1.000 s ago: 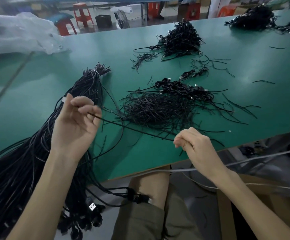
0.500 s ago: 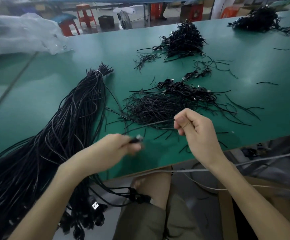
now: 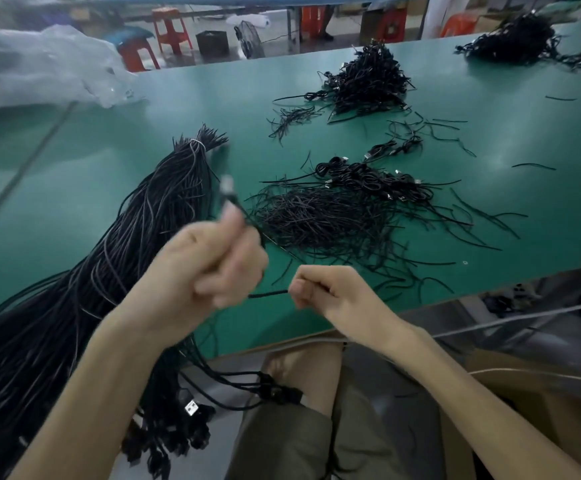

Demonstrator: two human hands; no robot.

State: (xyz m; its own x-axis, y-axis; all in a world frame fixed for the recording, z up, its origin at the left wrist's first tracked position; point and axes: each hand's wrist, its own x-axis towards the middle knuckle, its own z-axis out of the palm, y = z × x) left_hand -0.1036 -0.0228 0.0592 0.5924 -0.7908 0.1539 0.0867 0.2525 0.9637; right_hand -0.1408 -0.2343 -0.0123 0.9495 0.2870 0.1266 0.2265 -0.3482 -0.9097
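Black cable (image 3: 268, 294) at frame centre: left hand (image 3: 213, 268) grips its plug end, right hand (image 3: 330, 292) pinches the cord. Coiling appears barely begun; few finished coils (image 3: 368, 178) centre right, large bundle (image 3: 143, 237) at left awaits.

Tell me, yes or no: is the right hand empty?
No, the right hand pinches a thin black cable that stretches across to the left hand.

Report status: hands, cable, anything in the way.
Left hand grips black cable near its plug end, blurred. Right hand pinches same cable. Loose wire pile just beyond, not blocking.
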